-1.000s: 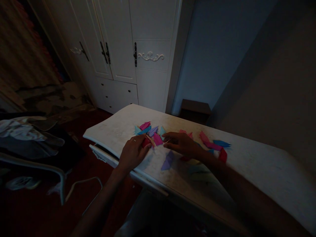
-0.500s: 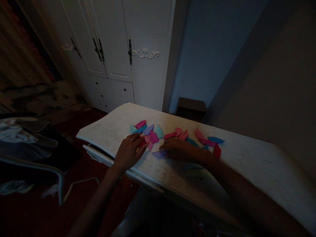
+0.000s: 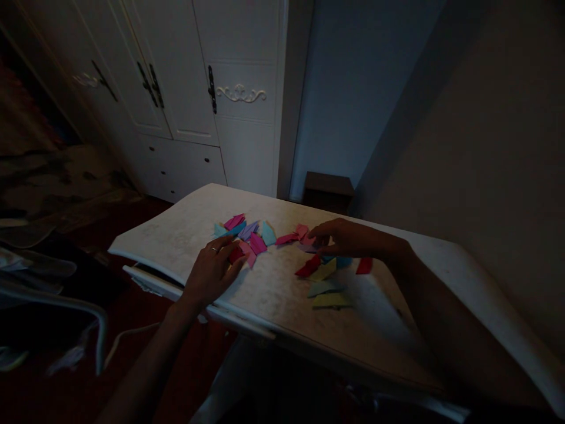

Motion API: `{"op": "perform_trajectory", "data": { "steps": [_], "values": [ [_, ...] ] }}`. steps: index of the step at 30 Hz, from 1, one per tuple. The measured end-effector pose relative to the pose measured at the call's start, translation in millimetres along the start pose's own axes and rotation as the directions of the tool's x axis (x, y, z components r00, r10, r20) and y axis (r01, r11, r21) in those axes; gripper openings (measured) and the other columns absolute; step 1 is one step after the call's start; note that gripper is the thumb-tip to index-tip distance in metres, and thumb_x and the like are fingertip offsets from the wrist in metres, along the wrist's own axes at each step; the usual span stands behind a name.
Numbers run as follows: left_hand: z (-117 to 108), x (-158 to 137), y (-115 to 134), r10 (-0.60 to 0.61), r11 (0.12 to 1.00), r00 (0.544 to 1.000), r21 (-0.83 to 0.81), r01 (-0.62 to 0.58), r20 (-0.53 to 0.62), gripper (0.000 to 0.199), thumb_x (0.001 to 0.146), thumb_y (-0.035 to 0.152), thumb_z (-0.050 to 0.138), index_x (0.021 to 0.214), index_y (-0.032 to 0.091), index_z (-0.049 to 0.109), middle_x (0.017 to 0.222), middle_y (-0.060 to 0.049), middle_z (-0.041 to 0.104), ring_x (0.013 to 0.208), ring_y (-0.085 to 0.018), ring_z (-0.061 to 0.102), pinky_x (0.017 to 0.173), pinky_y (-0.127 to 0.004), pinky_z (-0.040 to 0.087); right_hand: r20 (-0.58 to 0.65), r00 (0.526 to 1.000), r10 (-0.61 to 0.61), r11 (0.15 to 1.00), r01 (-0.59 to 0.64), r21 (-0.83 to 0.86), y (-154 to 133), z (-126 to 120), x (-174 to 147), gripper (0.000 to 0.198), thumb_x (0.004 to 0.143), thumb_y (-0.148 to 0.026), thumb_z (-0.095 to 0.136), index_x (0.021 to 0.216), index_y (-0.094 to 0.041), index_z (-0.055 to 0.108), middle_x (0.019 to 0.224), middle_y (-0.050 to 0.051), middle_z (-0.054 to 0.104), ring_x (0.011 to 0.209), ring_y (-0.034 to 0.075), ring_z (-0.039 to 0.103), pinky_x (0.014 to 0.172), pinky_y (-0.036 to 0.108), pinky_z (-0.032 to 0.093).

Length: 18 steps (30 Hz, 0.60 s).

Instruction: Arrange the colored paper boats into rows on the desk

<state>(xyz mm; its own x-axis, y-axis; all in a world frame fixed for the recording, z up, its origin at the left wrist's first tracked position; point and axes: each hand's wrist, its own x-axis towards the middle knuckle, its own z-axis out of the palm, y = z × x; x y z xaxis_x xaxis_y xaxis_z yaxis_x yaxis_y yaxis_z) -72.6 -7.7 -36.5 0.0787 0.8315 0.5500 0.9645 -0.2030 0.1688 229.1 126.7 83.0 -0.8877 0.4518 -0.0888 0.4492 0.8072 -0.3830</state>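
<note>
Folded paper pieces in several colours lie on a white tabletop (image 3: 154, 227). My left hand (image 3: 212, 272) rests at the left cluster with its fingers apart, thumb and fingers either side of a red folded paper piece (image 3: 236, 254). Around it lie a magenta piece (image 3: 257, 243), a pink piece (image 3: 249, 254) and a light-blue piece (image 3: 268, 233). My right hand (image 3: 342, 237) is over the right group, its fingers curled down on a lavender folded paper piece (image 3: 308, 248); the fingertips are partly hidden. Below it are a red piece (image 3: 308, 267) and yellowish pieces (image 3: 331, 301).
Another red piece (image 3: 364, 265) lies under my right forearm. A drawer (image 3: 154, 280) at the table's front edge is partly pulled out. A white wardrobe (image 3: 247, 141) stands behind, beside a small brown stand (image 3: 329, 187). A metal-framed chair (image 3: 99, 318) is at left.
My right hand has moved right and away from me, with the lavender paper piece. My left hand has stayed at the left cluster. The whole view has shifted, bringing the yellowish pieces into sight.
</note>
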Motion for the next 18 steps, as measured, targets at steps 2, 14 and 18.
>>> {"op": "perform_trajectory", "data": {
  "steps": [2, 14, 18],
  "values": [
    [-2.2, 2.2, 5.0, 0.026, 1.0, 0.999, 0.009, -0.025, -0.033, 0.035, 0.093, 0.04, 0.051, 0.116, 0.016, 0.061, 0.127, -0.017, 0.058, 0.116, -0.03, 0.054, 0.097, -0.05, 0.048, 0.055, 0.998, 0.018, 1.0, -0.017, -0.019, 0.2, -0.3, -3.1, 0.026, 0.08, -0.015, 0.061, 0.104, -0.02, 0.07, 0.098, 0.005, 0.071, 0.087, 0.019, 0.064, 0.076, 0.027, 0.046],
    [26.8, 38.3, 122.3, 0.348, 0.914, 0.924, -0.278, -0.297, 0.155, 0.022, 0.092, 0.025, 0.054, 0.111, 0.02, 0.065, 0.114, -0.009, 0.067, 0.103, -0.022, 0.06, 0.086, -0.038, 0.05, 0.119, 0.985, 0.124, 0.99, -0.114, -0.088, 15.5, -13.6, -14.6, 0.03, 0.079, -0.019, 0.064, 0.109, -0.019, 0.068, 0.095, 0.005, 0.072, 0.081, 0.017, 0.065, 0.066, 0.023, 0.044],
    [32.8, 45.6, 125.0, 0.353, 0.92, 0.912, -0.258, -0.296, 0.21, 0.018, 0.093, 0.023, 0.055, 0.103, 0.02, 0.069, 0.109, -0.008, 0.07, 0.099, -0.022, 0.061, 0.086, -0.037, 0.05, 0.116, 0.976, 0.182, 0.982, -0.174, -0.077, 21.9, -18.9, -19.3, 0.041, 0.081, -0.022, 0.062, 0.122, -0.017, 0.063, 0.101, 0.007, 0.072, 0.084, 0.018, 0.066, 0.067, 0.023, 0.045]
  ]
}}
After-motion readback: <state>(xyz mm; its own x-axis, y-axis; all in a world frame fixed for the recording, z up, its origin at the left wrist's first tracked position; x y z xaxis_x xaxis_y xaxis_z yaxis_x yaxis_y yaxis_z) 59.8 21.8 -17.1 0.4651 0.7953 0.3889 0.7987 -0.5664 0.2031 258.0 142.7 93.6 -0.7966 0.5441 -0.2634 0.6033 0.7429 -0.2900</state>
